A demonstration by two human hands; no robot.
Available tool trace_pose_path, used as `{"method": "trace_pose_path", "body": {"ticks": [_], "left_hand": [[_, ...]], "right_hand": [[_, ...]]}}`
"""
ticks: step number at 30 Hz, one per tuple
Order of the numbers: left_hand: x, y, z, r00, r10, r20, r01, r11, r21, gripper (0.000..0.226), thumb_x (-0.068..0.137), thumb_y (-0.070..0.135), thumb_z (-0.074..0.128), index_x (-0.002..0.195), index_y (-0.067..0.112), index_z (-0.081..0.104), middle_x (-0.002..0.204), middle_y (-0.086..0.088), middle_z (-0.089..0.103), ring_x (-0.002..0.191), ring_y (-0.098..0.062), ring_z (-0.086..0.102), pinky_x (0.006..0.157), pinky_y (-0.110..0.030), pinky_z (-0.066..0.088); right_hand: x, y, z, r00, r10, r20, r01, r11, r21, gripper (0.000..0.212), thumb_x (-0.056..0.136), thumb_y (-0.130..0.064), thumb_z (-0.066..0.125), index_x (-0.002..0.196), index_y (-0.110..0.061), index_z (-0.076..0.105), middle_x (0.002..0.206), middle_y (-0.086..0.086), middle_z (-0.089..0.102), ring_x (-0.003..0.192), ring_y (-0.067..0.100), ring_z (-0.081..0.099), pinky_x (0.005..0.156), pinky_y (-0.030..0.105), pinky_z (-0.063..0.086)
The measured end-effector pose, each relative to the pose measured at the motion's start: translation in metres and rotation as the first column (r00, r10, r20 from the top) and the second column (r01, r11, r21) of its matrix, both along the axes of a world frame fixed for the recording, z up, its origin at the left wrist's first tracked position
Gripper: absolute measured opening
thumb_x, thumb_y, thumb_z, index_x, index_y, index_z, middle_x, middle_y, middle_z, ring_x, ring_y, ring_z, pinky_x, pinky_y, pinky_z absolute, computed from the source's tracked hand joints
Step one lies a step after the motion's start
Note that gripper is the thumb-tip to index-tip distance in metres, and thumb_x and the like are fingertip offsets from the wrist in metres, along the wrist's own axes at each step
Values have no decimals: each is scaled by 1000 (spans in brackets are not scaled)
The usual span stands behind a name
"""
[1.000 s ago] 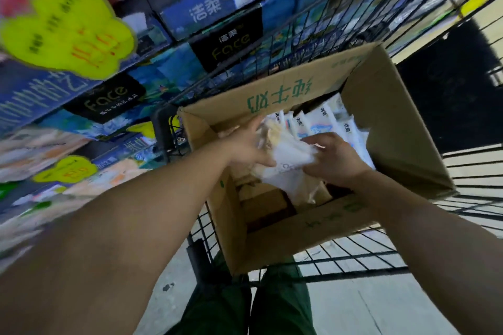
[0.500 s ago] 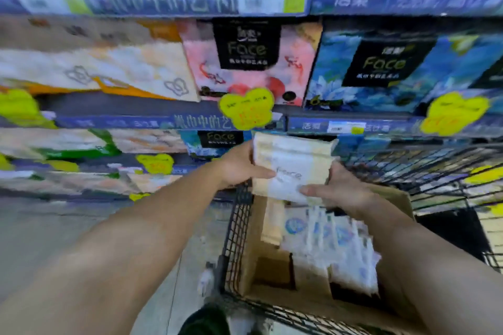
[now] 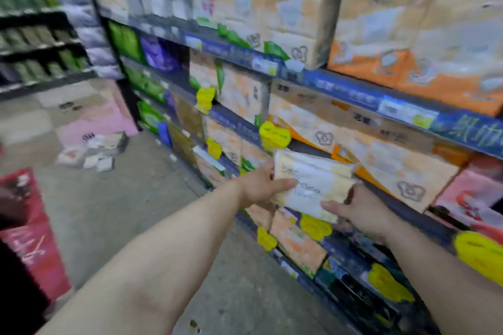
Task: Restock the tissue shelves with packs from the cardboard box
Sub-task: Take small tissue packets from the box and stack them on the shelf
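The whole aisle is smeared with motion blur. Print on the pack [image 3: 313,185] is mostly unreadable, only faint letters near its middle. The left hand [image 3: 258,185] shows a thumb across the pack's face, its fingers hidden behind the pack. The right hand [image 3: 359,209] covers the pack's lower right corner, and its fingertips are out of sight too. Both arms run off the bottom edge. Price tags [image 3: 275,134] are yellow blobs, their figures illegible. Writing on the shelf strips [image 3: 353,95] cannot be made out. The top packs [image 3: 408,22] are cut by the upper edge. A red box [image 3: 32,231] at left is cropped by the frame, its markings blurred.
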State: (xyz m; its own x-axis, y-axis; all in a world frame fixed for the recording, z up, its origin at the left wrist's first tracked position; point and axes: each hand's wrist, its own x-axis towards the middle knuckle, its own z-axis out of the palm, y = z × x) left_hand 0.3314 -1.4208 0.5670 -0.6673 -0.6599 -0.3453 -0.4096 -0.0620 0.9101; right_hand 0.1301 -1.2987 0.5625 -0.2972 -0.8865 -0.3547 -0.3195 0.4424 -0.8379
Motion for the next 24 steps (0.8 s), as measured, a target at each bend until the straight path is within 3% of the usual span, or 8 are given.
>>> {"method": "trace_pose_path", "body": {"ticks": [2,6,12,15,17,19,21,24], "left_hand": [[44,-38,-2,996,87,-24,-87,996,26,53,90,34,65,135,28,38,124,-4,63,104,-26,66,79,-45,57],[128,-109,5,976,187,-110,-187,982,8,63,82,16,75,134,23,40,116,-4,65,97,-21,67,68,-35,58],[212,-192,12,936,316,-158,-324,946,-25,73,65,-3,80,128,12,47,116,-11,68,106,-27,66,88,-52,54],[232,-230,18,928,326,-178,-341,938,-63,66,68,-4,79,125,14,52,112,-8,70,104,-25,67,88,-50,55],[239,-253,20,919,338,-201,-357,932,-63,67,69,-4,80,127,13,51,113,-8,70,104,-25,67,88,-48,55],[244,-277,20,897,373,-239,-393,918,-44,74,63,2,83,128,12,49,116,-8,69,106,-26,66,90,-50,54],[246,-302,22,875,403,-266,-429,902,-44,76,59,8,85,126,15,49,117,-7,68,106,-27,66,90,-51,54],[247,-347,31,861,403,-309,-442,895,-64,51,73,-2,78,113,19,55,114,-7,69,101,-25,66,83,-42,56]], "right_hand": [[41,-46,5,1000,16,-5,-16,999,-42,35,86,-18,71,90,-5,38,56,8,47,34,2,43,34,13,38],[118,-136,11,994,102,-38,-106,986,-131,44,83,-20,73,103,6,44,83,15,47,61,16,47,36,11,37],[197,-233,30,978,210,15,-203,957,-207,33,85,-12,71,103,-14,43,86,-4,51,70,5,52,51,14,48],[214,-271,41,966,260,7,-253,946,-205,48,78,1,74,112,-13,43,90,-9,56,74,1,55,54,11,49],[221,-295,46,964,266,-30,-265,937,-228,59,73,-3,80,113,-22,42,107,-3,61,90,11,61,76,25,57],[224,-318,49,967,254,-33,-253,929,-272,55,72,-6,81,106,-30,45,115,2,62,99,21,64,82,44,58],[227,-344,53,967,255,-14,-246,915,-321,51,77,-6,78,107,-33,47,116,3,63,99,22,65,78,45,59],[233,-390,62,966,257,21,-233,903,-360,54,81,-9,74,120,-30,44,117,3,63,100,21,65,78,42,59]]}}
